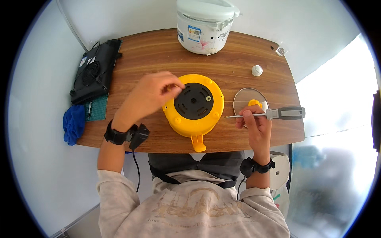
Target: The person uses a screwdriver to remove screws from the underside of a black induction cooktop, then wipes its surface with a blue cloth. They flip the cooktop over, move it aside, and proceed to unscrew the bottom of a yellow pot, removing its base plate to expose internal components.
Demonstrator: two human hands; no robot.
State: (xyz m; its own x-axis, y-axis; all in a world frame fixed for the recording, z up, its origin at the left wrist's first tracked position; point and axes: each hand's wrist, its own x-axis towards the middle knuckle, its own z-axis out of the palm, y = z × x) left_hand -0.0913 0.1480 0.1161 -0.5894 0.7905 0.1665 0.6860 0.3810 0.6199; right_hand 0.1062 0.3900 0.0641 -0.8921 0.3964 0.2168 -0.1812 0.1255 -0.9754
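A yellow pot (183, 126) with a single handle lies upside down in front of me, its handle pointing towards me. Its round black base plate (193, 112) has curved slots and a small light-coloured round piece on the right side. My left hand (155, 92) is at the upper left edge of that plate, thumb and fingers pinched; whatever they may hold is too small or hidden. To the pot's right, my right hand (256, 126) grips a screwdriver (286, 113) by its metal shaft, its grey handle towards the right and its tip towards the pot.
A glass lid (239, 94) with a yellow knob lies partly under my right hand. Behind it stands a small white round part (257, 70). A white rice cooker (204, 33) is at the back. On the left are a black appliance (93, 71), a green mat (101, 109) and a blue cloth (74, 123).
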